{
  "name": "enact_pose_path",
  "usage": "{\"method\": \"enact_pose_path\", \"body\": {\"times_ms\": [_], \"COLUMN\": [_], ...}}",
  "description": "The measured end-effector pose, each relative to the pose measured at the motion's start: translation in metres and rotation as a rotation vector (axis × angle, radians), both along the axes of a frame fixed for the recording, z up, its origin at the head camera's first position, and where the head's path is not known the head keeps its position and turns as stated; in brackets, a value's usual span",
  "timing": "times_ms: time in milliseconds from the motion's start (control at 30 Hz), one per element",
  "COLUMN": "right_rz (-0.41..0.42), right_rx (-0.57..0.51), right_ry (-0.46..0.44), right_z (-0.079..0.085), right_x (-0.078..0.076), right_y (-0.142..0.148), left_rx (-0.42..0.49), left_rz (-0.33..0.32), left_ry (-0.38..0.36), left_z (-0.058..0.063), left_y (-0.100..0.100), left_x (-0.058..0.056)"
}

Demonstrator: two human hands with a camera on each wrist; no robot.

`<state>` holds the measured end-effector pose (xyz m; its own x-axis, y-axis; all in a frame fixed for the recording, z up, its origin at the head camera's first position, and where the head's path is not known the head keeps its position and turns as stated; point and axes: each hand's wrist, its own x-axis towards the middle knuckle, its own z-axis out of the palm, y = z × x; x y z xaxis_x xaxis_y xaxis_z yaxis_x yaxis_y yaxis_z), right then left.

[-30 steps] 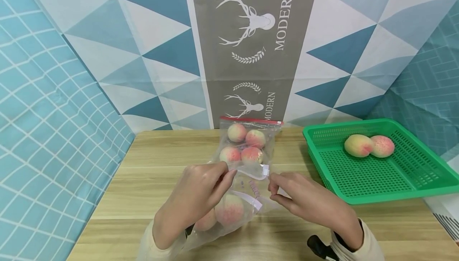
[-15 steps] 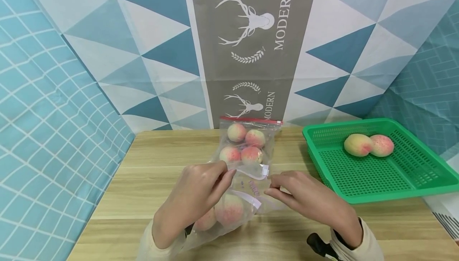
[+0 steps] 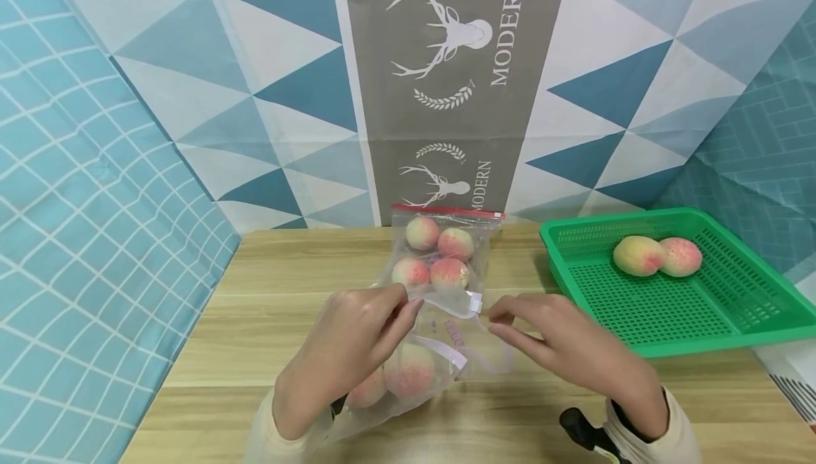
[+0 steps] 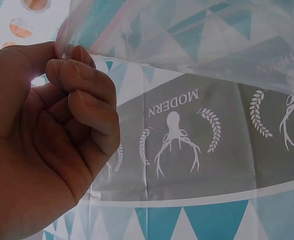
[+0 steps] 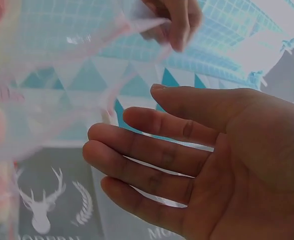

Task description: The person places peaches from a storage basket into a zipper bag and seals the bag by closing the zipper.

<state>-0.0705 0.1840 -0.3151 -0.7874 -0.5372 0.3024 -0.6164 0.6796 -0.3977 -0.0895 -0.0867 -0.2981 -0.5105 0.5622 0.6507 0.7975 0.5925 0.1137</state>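
In the head view my left hand (image 3: 347, 333) pinches the rim of a clear zip bag (image 3: 440, 326) with a pale lilac closure. Thumb and fingertips meet on the film in the left wrist view. Inside this bag lie peaches (image 3: 409, 372), partly hidden by the left hand and wrist. My right hand (image 3: 551, 329) is just right of the bag's open mouth. The right wrist view shows its fingers (image 5: 152, 150) spread and holding nothing. A white slider (image 3: 474, 302) is on the bag's closure.
Behind, a filled zip bag (image 3: 494, 237) with a red closure holds several peaches. A green basket (image 3: 707, 346) at the right contains two peaches (image 3: 639, 256). The wooden table (image 3: 255, 351) meets a patterned cloth backdrop (image 3: 306, 95).
My right hand has moved a little to the right, off the bag's rim, and its thumb and fingers have parted. The left hand keeps its pinch with little movement.
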Motion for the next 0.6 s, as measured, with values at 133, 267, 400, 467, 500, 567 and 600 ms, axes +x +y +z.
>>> {"method": "enact_pose_path", "body": {"times_ms": [133, 267, 400, 467, 500, 567, 600], "right_rz": [-0.078, -0.162, -0.236, -0.254, -0.262, -0.275, -0.283], "right_rx": [0.008, 0.025, 0.053, 0.069, 0.082, 0.11, 0.129], "right_ry": [0.024, 0.073, 0.064, 0.018, -0.006, -0.062, -0.07], "right_z": [0.006, 0.002, -0.009, -0.014, -0.015, -0.016, -0.016], "right_x": [-0.003, -0.008, -0.02, -0.028, -0.032, -0.042, -0.048], "right_y": [0.012, 0.032, 0.056, 0.068, 0.074, 0.086, 0.092], "left_rx": [0.006, -0.009, -0.032, -0.045, -0.048, -0.056, -0.058], "left_rz": [-0.005, -0.008, -0.011, -0.006, -0.003, 0.011, 0.019], "left_ry": [0.017, 0.027, 0.013, -0.002, -0.007, -0.017, -0.022], "left_z": [0.0, -0.002, -0.002, -0.001, -0.001, 0.001, 0.002], "left_y": [-0.003, -0.002, -0.004, -0.007, -0.008, -0.012, -0.014], "left_x": [0.0, 0.001, 0.003, 0.004, 0.004, 0.004, 0.005]}}
